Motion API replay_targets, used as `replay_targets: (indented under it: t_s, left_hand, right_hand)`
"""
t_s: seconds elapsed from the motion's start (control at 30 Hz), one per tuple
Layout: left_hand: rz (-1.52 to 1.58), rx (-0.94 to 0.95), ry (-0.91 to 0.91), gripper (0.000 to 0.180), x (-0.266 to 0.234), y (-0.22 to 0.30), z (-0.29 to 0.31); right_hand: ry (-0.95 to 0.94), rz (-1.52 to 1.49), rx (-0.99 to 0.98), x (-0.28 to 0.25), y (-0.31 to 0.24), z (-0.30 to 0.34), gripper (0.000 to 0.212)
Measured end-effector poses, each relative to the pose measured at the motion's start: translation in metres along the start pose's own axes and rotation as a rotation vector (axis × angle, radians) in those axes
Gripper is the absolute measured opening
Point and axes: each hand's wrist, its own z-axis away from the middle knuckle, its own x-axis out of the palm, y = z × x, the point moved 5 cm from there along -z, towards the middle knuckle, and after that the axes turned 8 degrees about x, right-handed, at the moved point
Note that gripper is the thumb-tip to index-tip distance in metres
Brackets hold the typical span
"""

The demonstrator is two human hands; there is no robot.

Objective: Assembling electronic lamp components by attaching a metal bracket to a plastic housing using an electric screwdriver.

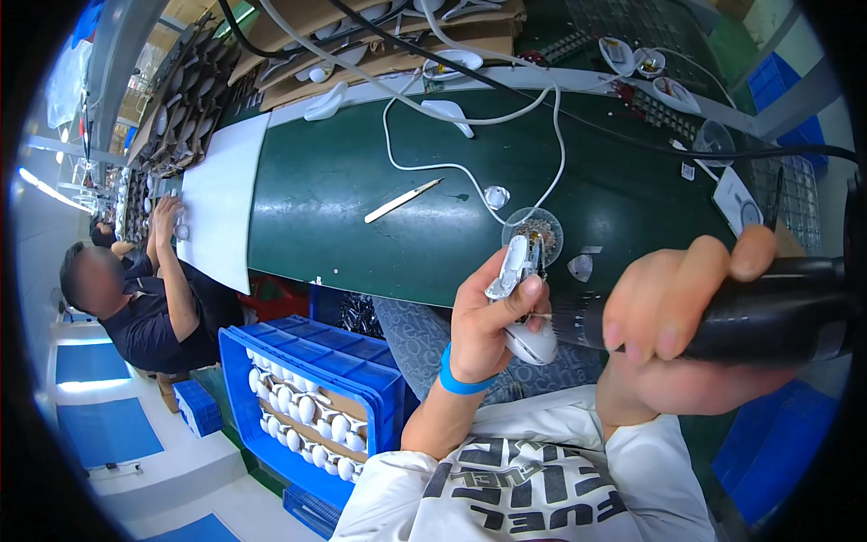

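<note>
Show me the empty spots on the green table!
Bare table lies between white sheet and pale pointed tool, and between clear dish and white card. Crowded: around the dish by the left hand; along the far edge, with white parts.

The person's left hand (479, 321) holds a white, opened plastic housing (531, 346) by the near edge of the dark green table (316, 217); the right hand (664, 298) grips a black cylindrical screwdriver-like tool (768, 312), pointed at the housing. A clear round dish (559, 232) of small metal parts (537, 226) sits near that edge; a slim, pale-handled tool (397, 203) lies farther left.
</note>
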Motion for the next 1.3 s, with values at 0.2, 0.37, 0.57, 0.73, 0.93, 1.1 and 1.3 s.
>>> replay_targets:
  t_s: [0.2,0.37,0.57,0.73,0.93,1.1,1.3]
  left_hand:
    - [0.058,0.065,-0.021,0.031,-0.015,-0.001,-0.003]
    - [-0.042,0.028,-0.130,0.032,-0.016,0.004,0.001]
    - [-0.112,-0.069,-0.207,0.051,-0.010,-0.008,-0.005]
    - [-0.060,-0.030,-0.183,0.046,-0.006,-0.005,-0.010]
    - [-0.155,-0.064,-0.198,0.043,-0.008,0.005,-0.012]
    - [-0.258,0.064,-0.136,0.041,-0.035,0.031,0.008]
    - [-1.214,0.551,-0.069,0.028,-0.083,0.105,0.005]
  right_hand:
    - [-0.042,-0.014,-0.067,-0.014,-0.006,-0.012,0.067]
    - [0.060,0.001,-0.059,-0.032,0.017,-0.025,0.083]
    - [0.089,-0.060,0.039,-0.033,0.030,-0.022,0.085]
    - [-0.012,0.013,-0.138,-0.034,-0.009,-0.029,0.078]
    - [0.156,0.391,0.137,-0.088,-0.031,-0.010,0.091]
    - [0.166,1.609,0.351,-0.122,-0.016,0.007,0.045]
    - [0.072,2.004,0.369,-0.148,-0.007,0.022,0.048]
